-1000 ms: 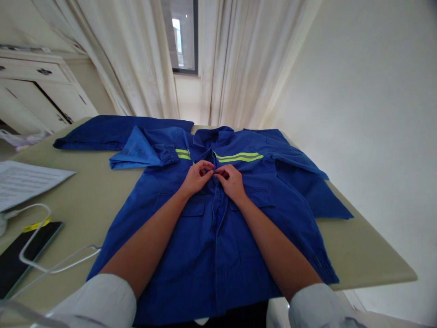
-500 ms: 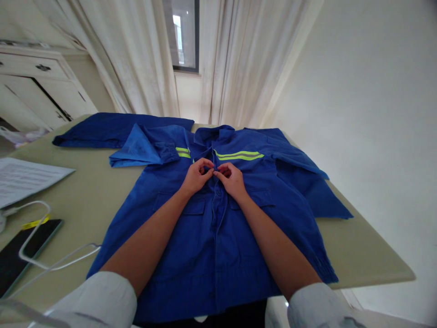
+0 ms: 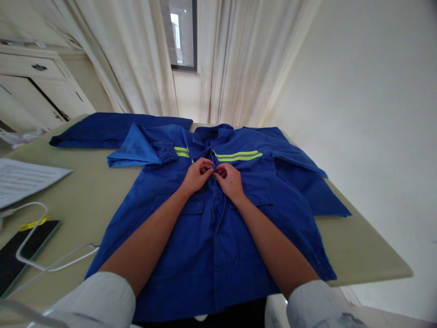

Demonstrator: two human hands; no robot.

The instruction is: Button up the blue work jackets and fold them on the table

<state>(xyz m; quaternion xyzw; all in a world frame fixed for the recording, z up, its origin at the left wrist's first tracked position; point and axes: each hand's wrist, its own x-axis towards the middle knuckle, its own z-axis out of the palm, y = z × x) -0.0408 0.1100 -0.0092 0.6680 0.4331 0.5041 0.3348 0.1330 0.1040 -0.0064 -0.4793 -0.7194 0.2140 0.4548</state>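
Note:
A blue work jacket (image 3: 184,255) with yellow-green and grey reflective stripes lies spread on the table, collar at the far side. My left hand (image 3: 198,175) pinches the edge of its front opening at chest height. Right beside it, my right hand (image 3: 229,180) pinches the other side of the same front edge, and the fingertips of both hands nearly meet. Whatever small part sits between the fingertips is hidden. Below my hands the front placket (image 3: 217,200) runs down, slightly open. The jacket's left-lying sleeve (image 3: 136,148) is folded inward.
Folded dark blue cloth (image 3: 112,130) lies at the table's far left. On the near left are a printed sheet (image 3: 30,177), a black phone (image 3: 27,250) and a white cable (image 3: 64,264). The table (image 3: 368,259) ends near a white wall; curtains (image 3: 136,54) hang behind.
Both hands stay at the same spot on the jacket front, with only slight finger movement. The whole view has shifted a little.

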